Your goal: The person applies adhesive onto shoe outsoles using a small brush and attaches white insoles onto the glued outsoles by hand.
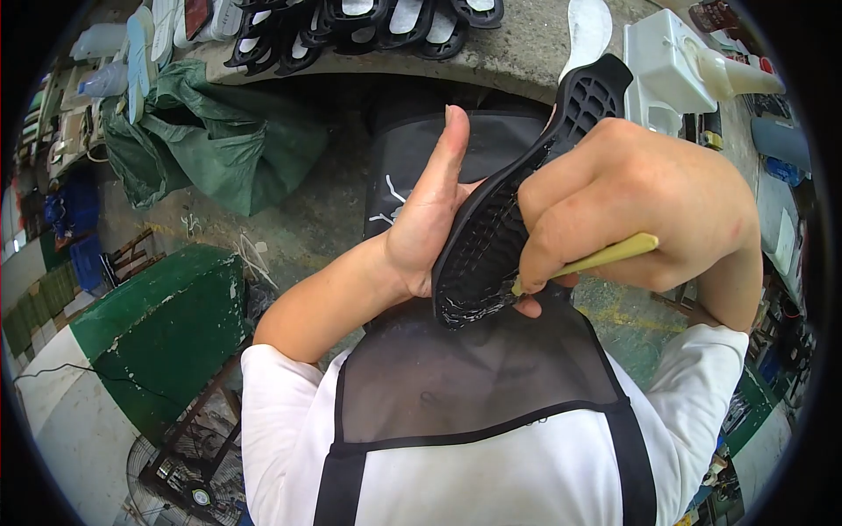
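Note:
A black shoe sole [481,246] is held up at a slant in front of my chest, its ribbed inner side turned toward my right hand. My left hand [427,206] supports it from behind, thumb pointing up and apart, with fingertips showing past the lower edge. Shiny wet-looking streaks mark the sole's lower end. In my right hand [636,206] is a slim yellow-green stick [605,259], pinched near its tip. That tip is at the sole's inner edge, close to the lower end; its exact shape is hidden by my fingers.
Several black soles [403,22] lie along the worktable [526,53] ahead. A white insole-shaped piece [588,33] stands beyond the held sole. At the right is a white plastic container [671,66]. Green cloth [219,131] hangs at left; a fan [189,473] stands below.

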The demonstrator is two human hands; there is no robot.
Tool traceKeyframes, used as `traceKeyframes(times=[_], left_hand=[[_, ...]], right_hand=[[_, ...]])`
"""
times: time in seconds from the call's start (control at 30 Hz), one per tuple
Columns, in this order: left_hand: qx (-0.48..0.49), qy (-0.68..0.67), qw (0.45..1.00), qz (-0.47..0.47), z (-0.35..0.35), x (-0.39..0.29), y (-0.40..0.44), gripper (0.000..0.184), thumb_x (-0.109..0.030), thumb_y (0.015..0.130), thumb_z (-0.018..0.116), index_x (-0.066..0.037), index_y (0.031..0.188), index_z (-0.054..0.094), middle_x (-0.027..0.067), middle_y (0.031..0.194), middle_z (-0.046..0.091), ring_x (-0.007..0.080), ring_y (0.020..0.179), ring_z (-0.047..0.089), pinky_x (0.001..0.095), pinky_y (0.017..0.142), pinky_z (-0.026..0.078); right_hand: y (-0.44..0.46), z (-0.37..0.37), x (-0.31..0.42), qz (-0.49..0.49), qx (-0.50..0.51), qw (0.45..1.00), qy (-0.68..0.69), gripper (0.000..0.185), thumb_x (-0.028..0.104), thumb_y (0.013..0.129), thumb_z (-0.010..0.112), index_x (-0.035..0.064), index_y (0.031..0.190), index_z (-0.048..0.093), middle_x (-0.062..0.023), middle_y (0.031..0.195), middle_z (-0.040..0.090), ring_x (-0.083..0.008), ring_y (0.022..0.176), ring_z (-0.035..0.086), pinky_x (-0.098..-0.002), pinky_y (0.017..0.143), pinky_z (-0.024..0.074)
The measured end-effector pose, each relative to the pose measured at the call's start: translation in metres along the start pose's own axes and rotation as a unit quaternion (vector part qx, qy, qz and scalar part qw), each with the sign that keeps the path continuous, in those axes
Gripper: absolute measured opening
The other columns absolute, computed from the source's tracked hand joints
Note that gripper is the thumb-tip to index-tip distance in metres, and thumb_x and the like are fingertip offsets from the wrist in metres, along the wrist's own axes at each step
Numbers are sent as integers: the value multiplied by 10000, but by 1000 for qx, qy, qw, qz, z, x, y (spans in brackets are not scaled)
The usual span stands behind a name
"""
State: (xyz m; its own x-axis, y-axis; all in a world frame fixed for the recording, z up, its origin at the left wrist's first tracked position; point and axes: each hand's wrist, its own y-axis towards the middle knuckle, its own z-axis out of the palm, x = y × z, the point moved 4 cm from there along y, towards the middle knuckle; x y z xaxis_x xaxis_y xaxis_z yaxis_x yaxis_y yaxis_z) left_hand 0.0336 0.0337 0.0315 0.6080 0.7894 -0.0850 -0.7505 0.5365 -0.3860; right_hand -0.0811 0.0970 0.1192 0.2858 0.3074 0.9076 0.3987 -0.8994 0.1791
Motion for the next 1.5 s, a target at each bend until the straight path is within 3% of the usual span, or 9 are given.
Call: traceKeyframes(times=[0.57, 0.73, 0.87, 0.97, 1.0, 1.13, 1.23, 1.4, 1.5], left_hand=[[55, 46, 997, -7, -5, 7, 0, 1151, -946, 700, 173, -135, 1514, 235, 230, 1232, 551, 401, 976, 668, 486, 680, 620], [60, 120, 991, 15, -15, 0, -4, 1166, -953, 703, 164, -139, 1536, 199, 348, 1359, 430, 467, 1043, 627, 517, 684, 609], [73, 128, 989, 0, -19, -2, 1, 1153, -948, 709, 177, -154, 1545, 168, 352, 1366, 421, 473, 1054, 620, 524, 684, 607], [65, 97, 993, -26, -14, 0, 7, 1159, -945, 704, 202, -134, 1533, 187, 274, 1304, 494, 427, 1028, 644, 500, 687, 612], [58, 81, 994, -32, -12, 3, 9, 1162, -943, 702, 210, -125, 1527, 199, 235, 1271, 533, 401, 1013, 658, 486, 687, 615], [183, 30, 982, 39, -16, -26, -17, 1205, -967, 675, 276, -145, 1548, 155, 315, 1489, 283, 509, 1199, 509, 700, 804, 502], [96, 171, 943, 270, -25, -37, -8, 1067, -897, 766, 293, -163, 1538, 218, 243, 1545, 245, 493, 1281, 438, 752, 938, 361], [124, -42, 944, 302, -61, -22, 39, 880, -762, 913, 203, -83, 1439, 396, 240, 1417, 446, 416, 1056, 607, 599, 781, 530], [83, 31, 961, 263, -70, -12, 39, 948, -783, 898, 191, -7, 1367, 465, 258, 1269, 552, 378, 948, 634, 555, 790, 537]], right_hand=[[-37, -40, 0, 101, -56, 991, -68, 54, 18, 732, 705, 11, 785, 714, -80, 738, 626, -228, 630, 619, -312, 551, 462], [-122, -90, -3, 227, -167, 952, -120, 227, 122, 856, 640, -11, 1031, 697, -159, 976, 673, -231, 855, 676, -322, 744, 533], [-153, -67, -67, 120, -482, 868, 16, 528, 406, 983, 474, -3, 1304, 564, -242, 1312, 568, -321, 1294, 503, -457, 1128, 333], [-142, -21, -122, 145, -598, 757, 218, 647, 564, 980, 411, 57, 1369, 509, -200, 1259, 609, -280, 1121, 620, -397, 950, 478], [-119, -11, -113, 62, -507, 807, 298, 650, 555, 1002, 372, 55, 1409, 452, -157, 1061, 661, -235, 848, 667, -336, 796, 497], [-115, -7, -89, -186, -631, 634, 406, 618, 528, 1037, 299, -9, 1168, 574, -7, 592, 396, -80, 483, 348, -257, 574, 375], [-106, 45, -81, -18, -769, 569, 290, 589, 594, 997, 360, 63, 810, 535, -11, 589, 381, -119, 530, 340, -263, 552, 332], [-121, 71, -69, -40, -737, 645, 199, 447, 320, 1027, 460, -67, 1230, 552, -155, 984, 669, -194, 738, 670, -267, 599, 561], [-233, 36, -77, 110, -819, 560, 56, 326, 185, 1003, 518, -76, 1185, 587, -158, 947, 682, -166, 699, 676, -243, 585, 561]])
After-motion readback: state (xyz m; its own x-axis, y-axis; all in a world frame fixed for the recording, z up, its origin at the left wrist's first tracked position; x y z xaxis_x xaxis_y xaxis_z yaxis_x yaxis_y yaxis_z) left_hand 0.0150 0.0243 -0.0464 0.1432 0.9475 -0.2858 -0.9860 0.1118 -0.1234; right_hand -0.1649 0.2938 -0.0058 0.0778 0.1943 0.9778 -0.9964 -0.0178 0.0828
